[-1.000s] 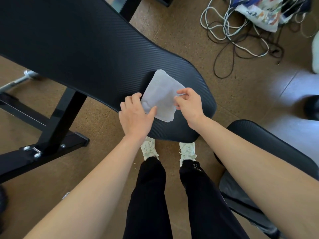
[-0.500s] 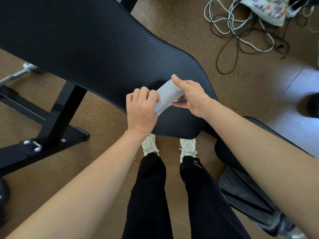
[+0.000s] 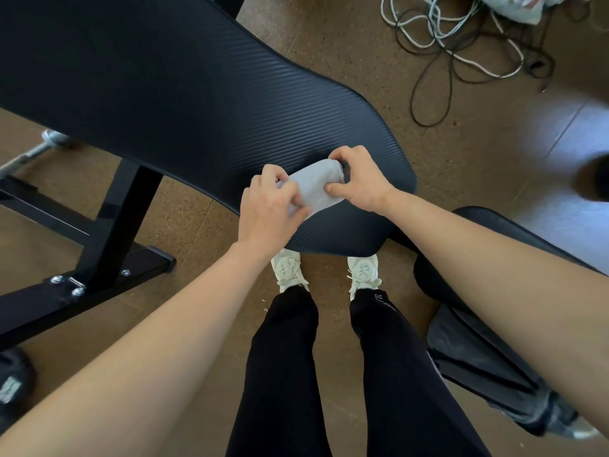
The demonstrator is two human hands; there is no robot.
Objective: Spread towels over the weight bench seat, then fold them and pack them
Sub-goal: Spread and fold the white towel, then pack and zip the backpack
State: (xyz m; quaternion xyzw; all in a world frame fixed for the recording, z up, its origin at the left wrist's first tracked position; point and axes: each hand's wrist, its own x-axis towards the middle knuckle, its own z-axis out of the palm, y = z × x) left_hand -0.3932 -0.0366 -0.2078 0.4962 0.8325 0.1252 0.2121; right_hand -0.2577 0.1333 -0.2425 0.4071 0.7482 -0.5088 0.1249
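A small pale grey towel (image 3: pixel 314 188), folded into a narrow bundle, lies on the near end of the black ribbed weight bench seat (image 3: pixel 171 94). My left hand (image 3: pixel 268 206) pinches its near-left end, fingers curled over the cloth. My right hand (image 3: pixel 357 179) grips its far-right end between thumb and fingers. Much of the towel is hidden under both hands.
The bench's black steel frame and foot (image 3: pixel 99 258) stand at the left, a weight plate (image 3: pixel 11 377) at the lower left. A dark chair (image 3: pixel 487 341) is at the right, tangled cables (image 3: pixel 461 37) and a patterned bag at the upper right. My legs and white shoes (image 3: pixel 290 268) are below the seat's end.
The towel lay flat as a larger square a second ago. Both hands have since folded it over into a much narrower bundle and closed in on its two ends.
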